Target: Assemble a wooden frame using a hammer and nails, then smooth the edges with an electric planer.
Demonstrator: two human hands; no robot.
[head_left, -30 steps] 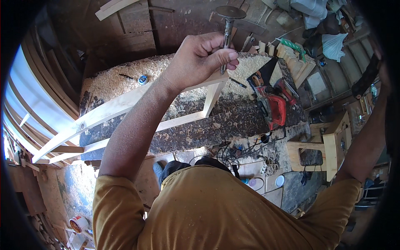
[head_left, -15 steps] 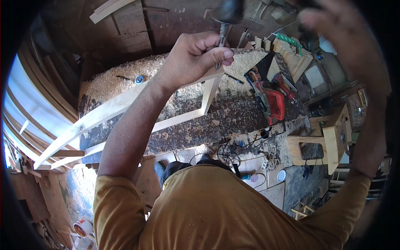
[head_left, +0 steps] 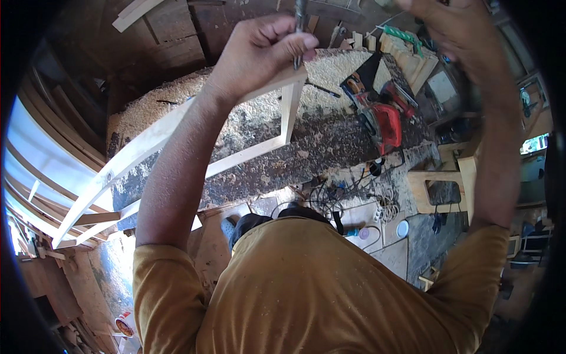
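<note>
My left hand (head_left: 265, 52) pinches the upright metal shaft (head_left: 299, 29) of a slim tool between thumb and fingers. The shaft's lower end meets the corner of a pale wooden frame (head_left: 132, 152), and its top runs out of view. That frame lies across the workbench, with its long rails reaching down to the left. My right hand (head_left: 457, 35) is raised at the upper right, away from the frame. Its fingers are curled, and the picture's upper edge cuts off whatever they may hold.
Wood shavings cover the dark workbench (head_left: 330, 156). A red power tool (head_left: 386, 127) and a handsaw (head_left: 368, 74) lie on its right part. Beyond stand wood blocks (head_left: 407, 62) with a green tube (head_left: 401, 35). Cables (head_left: 324, 200) tangle below, beside a wooden stool (head_left: 421, 183).
My left hand, the shaft and the bench sit higher in the picture. The tool's dark upper part has gone out of view. My right hand has shifted slightly left and up, and its fingers look less blurred.
</note>
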